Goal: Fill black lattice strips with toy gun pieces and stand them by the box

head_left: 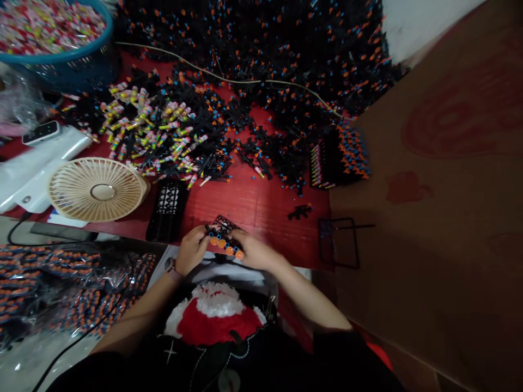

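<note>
Close to my body, at the table's front edge, my left hand (193, 250) and my right hand (257, 251) are both closed around a small black perforated rack (225, 222). A row of black toy guns (222, 243) with orange tips and blue rings sits in it, facing me. The fingers partly hide the rack and guns. On the red table (253, 201) ahead lies a heap of toy guns with candy tubes (175, 144) in pink, white and yellow. To the right lies one single black toy gun (300, 212). Left of my hands stands another black perforated rack (167, 207).
A cream fan (98, 189) stands on the left, near a blue basket (81, 62) of wrapped candies. A filled rack (339, 158) stands at the right. A large cardboard sheet (429, 228) bounds the right side. Bagged orange-tipped pieces (73, 288) lie lower left; a cord (229, 80) crosses the heap.
</note>
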Available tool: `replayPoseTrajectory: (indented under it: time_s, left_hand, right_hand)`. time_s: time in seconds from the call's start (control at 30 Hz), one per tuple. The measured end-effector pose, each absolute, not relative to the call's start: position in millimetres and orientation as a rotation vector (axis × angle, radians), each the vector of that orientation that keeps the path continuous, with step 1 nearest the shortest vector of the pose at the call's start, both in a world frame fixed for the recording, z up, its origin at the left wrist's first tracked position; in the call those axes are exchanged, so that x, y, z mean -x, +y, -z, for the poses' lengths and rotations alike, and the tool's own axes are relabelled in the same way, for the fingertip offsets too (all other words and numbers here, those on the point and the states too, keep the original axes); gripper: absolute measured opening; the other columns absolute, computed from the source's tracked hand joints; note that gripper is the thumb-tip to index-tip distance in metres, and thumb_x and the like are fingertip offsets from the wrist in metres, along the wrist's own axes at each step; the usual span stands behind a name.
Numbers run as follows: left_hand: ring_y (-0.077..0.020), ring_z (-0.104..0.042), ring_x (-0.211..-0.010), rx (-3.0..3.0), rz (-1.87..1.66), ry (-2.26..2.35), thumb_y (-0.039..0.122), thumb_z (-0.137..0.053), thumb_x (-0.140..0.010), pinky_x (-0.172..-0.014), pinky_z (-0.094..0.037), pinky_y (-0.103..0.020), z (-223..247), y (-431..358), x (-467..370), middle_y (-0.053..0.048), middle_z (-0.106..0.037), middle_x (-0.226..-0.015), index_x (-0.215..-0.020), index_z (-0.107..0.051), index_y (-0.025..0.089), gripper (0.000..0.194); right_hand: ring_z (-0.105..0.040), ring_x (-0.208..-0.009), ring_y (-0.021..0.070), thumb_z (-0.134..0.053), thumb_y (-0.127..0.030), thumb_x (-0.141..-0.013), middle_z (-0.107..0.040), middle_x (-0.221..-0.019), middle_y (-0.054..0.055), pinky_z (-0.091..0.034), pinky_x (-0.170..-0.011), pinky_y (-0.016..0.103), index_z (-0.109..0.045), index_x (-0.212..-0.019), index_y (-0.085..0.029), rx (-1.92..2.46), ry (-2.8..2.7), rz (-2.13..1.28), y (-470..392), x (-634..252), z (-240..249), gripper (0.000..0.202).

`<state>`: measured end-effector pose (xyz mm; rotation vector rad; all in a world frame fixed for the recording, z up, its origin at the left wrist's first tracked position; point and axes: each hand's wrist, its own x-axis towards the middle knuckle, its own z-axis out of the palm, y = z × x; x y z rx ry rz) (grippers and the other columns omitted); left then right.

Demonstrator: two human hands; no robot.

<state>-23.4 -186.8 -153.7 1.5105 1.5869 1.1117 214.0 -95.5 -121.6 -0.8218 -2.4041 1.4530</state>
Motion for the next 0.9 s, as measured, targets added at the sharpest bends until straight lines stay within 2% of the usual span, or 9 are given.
replayPoseTrajectory:
  time_s: [0.07,0.13,0.2,0.27,0.3,0.43,0.57,0.73,0.9]
  left_hand:
    - [-0.0274,-0.074,-0.130,-1.591,-1.108,1.617,0.022,-0.053,-0.105,-0.120,-0.058,-0.046,162,-188,23,-0.011,-0.081,-0.132,-0.127,-0.077,0.022,0.032]
    - [-0.0281,-0.072,-0.132,-1.664,-1.101,1.643,0.018,-0.052,-0.104,-0.120,-0.057,-0.047,170,-187,24,-0.012,-0.078,-0.136,-0.133,-0.073,0.021,0.036]
    - [-0.0287,-0.070,-0.133,-1.734,-1.086,1.685,0.013,-0.049,-0.103,-0.122,-0.055,-0.048,175,-186,23,-0.013,-0.076,-0.139,-0.138,-0.069,0.021,0.041]
    - [-0.0290,-0.068,-0.134,-1.792,-1.073,1.743,0.009,-0.045,-0.102,-0.123,-0.053,-0.049,178,-185,22,-0.014,-0.073,-0.140,-0.141,-0.065,0.021,0.046]
    - [-0.0293,-0.067,-0.135,-1.805,-1.074,1.777,0.009,-0.044,-0.102,-0.123,-0.052,-0.049,178,-184,21,-0.015,-0.072,-0.141,-0.143,-0.063,0.021,0.047]
    - [-0.0310,-0.065,-0.134,-1.751,-1.096,1.911,0.013,-0.051,-0.100,-0.120,-0.053,-0.051,177,-181,16,-0.018,-0.069,-0.144,-0.144,-0.058,0.018,0.045]
    - [-0.0293,-0.067,-0.125,-1.707,-1.015,1.943,0.014,-0.055,-0.098,-0.114,-0.055,-0.048,171,-177,13,-0.013,-0.074,-0.128,-0.131,-0.064,0.019,0.035]
    - [-0.0294,-0.068,-0.117,-1.719,-0.984,1.995,0.014,-0.055,-0.099,-0.109,-0.056,-0.047,170,-172,11,-0.012,-0.075,-0.117,-0.122,-0.065,0.019,0.025]
    - [-0.0298,-0.068,-0.112,-1.773,-0.980,2.027,0.011,-0.054,-0.095,-0.105,-0.055,-0.048,174,-165,11,-0.012,-0.074,-0.116,-0.119,-0.065,0.020,0.028]
  right_hand:
    - [-0.077,-0.099,0.0198,-0.068,-0.016,-0.097,-0.080,-0.114,0.006,-0.064,-0.091,0.033,-0.077,-0.124,-0.022,0.697,-2.371,-1.530,-51,-220,112,0.029]
    - [-0.074,-0.107,0.0186,-0.059,-0.019,-0.106,-0.079,-0.123,0.008,-0.061,-0.099,0.033,-0.078,-0.126,-0.020,0.984,-2.189,-1.112,3,-220,109,0.027]
    - [-0.070,-0.108,0.0176,-0.055,-0.018,-0.109,-0.076,-0.127,0.013,-0.057,-0.102,0.030,-0.076,-0.130,-0.012,1.368,-2.006,-0.689,55,-212,112,0.031]
    - [-0.066,-0.111,0.0187,-0.054,-0.019,-0.109,-0.071,-0.130,0.020,-0.052,-0.109,0.034,-0.072,-0.136,0.002,1.491,-1.955,-0.603,90,-199,120,0.038]
    - [-0.064,-0.114,0.0209,-0.058,-0.020,-0.108,-0.069,-0.131,0.021,-0.050,-0.112,0.037,-0.073,-0.134,0.003,1.527,-1.938,-0.582,99,-191,125,0.038]
    - [-0.058,-0.119,0.0304,-0.061,-0.014,-0.105,-0.068,-0.130,0.021,-0.047,-0.114,0.044,-0.081,-0.122,-0.008,1.603,-2.055,-0.469,90,-173,141,0.027]
    - [-0.058,-0.116,0.0339,-0.054,-0.012,-0.105,-0.069,-0.121,0.023,-0.048,-0.108,0.045,-0.080,-0.119,-0.008,1.663,-2.264,-0.277,61,-191,151,0.030]
    - [-0.063,-0.110,0.0335,-0.062,-0.030,-0.109,-0.072,-0.115,0.021,-0.051,-0.106,0.047,-0.078,-0.111,-0.012,1.797,-2.192,-0.284,51,-234,152,0.024]
    - [-0.068,-0.093,0.0270,-0.068,-0.025,-0.102,-0.073,-0.112,0.018,-0.055,-0.089,0.040,-0.071,-0.098,-0.016,1.810,-2.055,-0.479,61,-250,149,0.011]
